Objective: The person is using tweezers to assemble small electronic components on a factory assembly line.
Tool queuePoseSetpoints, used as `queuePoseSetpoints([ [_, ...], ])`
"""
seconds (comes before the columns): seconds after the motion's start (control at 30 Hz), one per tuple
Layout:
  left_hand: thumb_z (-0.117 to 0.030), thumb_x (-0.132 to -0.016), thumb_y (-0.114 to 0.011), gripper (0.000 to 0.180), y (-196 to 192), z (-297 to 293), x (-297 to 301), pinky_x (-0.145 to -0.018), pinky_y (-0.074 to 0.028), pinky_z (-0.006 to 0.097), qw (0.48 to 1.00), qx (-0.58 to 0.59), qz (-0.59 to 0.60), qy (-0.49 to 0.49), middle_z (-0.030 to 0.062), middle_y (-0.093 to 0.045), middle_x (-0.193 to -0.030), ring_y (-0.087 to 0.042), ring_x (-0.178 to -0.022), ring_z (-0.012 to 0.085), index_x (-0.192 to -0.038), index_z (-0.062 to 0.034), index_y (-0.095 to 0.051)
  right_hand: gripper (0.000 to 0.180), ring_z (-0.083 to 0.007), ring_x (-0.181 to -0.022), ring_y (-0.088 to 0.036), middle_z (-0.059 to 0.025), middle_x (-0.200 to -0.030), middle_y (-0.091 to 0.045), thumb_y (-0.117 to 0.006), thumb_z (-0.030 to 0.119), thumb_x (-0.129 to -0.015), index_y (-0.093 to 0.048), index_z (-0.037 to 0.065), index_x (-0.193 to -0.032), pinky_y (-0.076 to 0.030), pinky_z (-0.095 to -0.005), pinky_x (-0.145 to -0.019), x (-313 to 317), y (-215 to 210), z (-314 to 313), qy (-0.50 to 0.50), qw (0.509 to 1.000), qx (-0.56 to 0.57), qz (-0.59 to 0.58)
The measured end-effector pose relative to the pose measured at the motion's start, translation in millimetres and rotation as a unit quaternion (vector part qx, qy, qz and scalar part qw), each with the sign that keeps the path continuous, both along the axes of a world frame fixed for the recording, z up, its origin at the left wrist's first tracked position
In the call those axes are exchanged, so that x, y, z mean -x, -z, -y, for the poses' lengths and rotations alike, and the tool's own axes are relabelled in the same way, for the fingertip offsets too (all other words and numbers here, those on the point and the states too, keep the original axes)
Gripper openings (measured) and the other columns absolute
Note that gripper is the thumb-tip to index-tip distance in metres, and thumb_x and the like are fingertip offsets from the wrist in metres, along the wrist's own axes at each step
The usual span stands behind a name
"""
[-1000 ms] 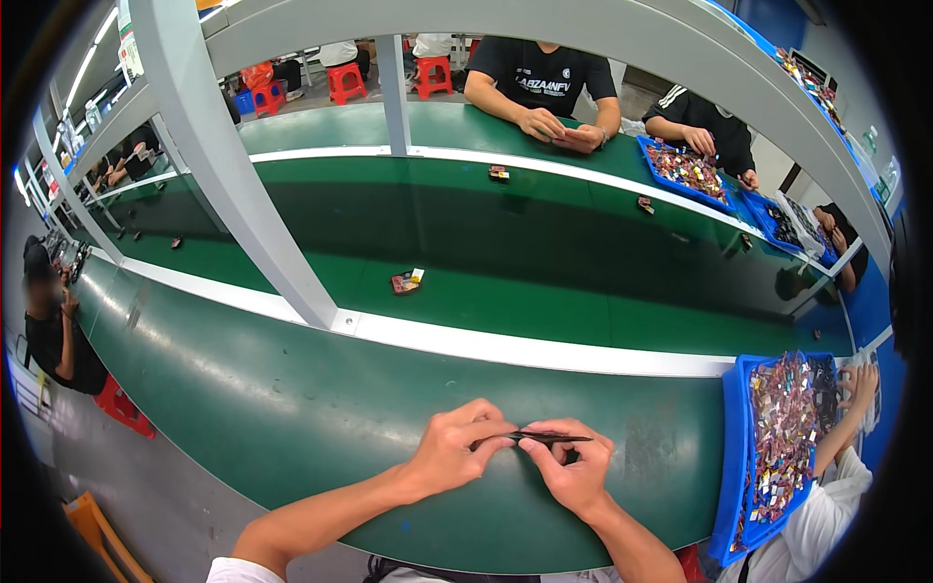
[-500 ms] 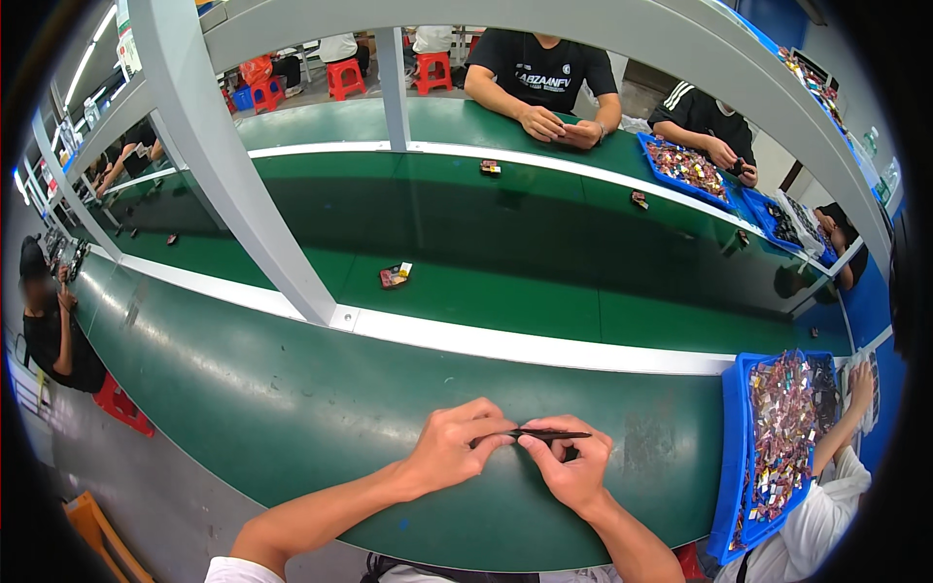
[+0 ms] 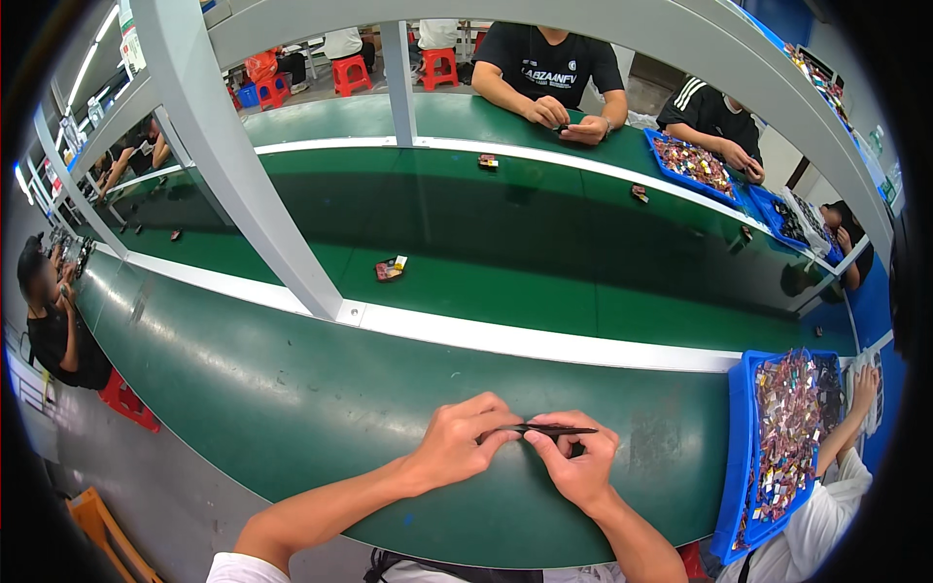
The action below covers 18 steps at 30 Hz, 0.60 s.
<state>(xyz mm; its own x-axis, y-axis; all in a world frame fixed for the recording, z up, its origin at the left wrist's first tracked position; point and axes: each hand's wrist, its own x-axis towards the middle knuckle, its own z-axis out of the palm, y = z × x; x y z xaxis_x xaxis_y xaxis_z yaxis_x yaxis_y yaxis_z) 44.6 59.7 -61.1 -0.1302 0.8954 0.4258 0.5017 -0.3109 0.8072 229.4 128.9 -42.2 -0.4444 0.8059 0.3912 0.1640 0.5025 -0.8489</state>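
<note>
Above the green worktop (image 3: 321, 428), my two hands meet in front of me. My right hand (image 3: 583, 466) is closed around slim black tweezers (image 3: 562, 428), whose narrow end points left toward the other hand. A small dark part shows under the right fingers, too hidden to name. My left hand (image 3: 457, 442) pinches thumb against fingertips right at the tweezers' narrow end. Whatever lies between those fingertips is too small and covered to make out.
A blue tray (image 3: 736, 437) heaped with small wired parts stands at right, beside a neighbour's arm (image 3: 846, 428). Beyond a white rail (image 3: 544, 347), a green belt (image 3: 466, 301) carries several small assemblies (image 3: 391, 269). A grey post (image 3: 243, 165) rises at left. Co-workers sit opposite.
My hands keep almost the same pose, with the tweezers between them. The small assemblies on the belt have shifted slightly left against the post. The whole view has tilted a little.
</note>
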Motion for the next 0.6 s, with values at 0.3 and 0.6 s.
queuePoseSetpoints([
  [0.3,0.002,-0.081,-0.080,0.018,0.8,0.4,-0.4,-0.051,-0.047,0.029,1.000,-0.017,0.008,-0.001,0.0039,-0.069,-0.089,-0.062,-0.064,0.0156,-0.098,-0.0048,-0.079,0.016,-0.0012,-0.049,-0.042,-0.0036,-0.079,-0.073,-0.084,-0.002,-0.079,-0.078,-0.001,-0.094,-0.030,-0.0208,-0.044,-0.6,0.1,0.2,-0.004,1.000,0.002,-0.002],
  [0.6,0.001,-0.080,-0.081,0.020,-0.9,-0.1,-0.5,-0.050,-0.044,0.027,1.000,-0.006,0.002,-0.009,0.0026,-0.068,-0.089,-0.059,-0.061,0.0130,-0.099,-0.0060,-0.079,0.016,-0.0013,-0.049,-0.042,-0.0051,-0.082,-0.074,-0.084,-0.003,-0.079,-0.078,-0.001,-0.093,-0.030,-0.0204,-0.044,-0.3,1.5,-0.6,-0.006,1.000,0.005,-0.005],
])
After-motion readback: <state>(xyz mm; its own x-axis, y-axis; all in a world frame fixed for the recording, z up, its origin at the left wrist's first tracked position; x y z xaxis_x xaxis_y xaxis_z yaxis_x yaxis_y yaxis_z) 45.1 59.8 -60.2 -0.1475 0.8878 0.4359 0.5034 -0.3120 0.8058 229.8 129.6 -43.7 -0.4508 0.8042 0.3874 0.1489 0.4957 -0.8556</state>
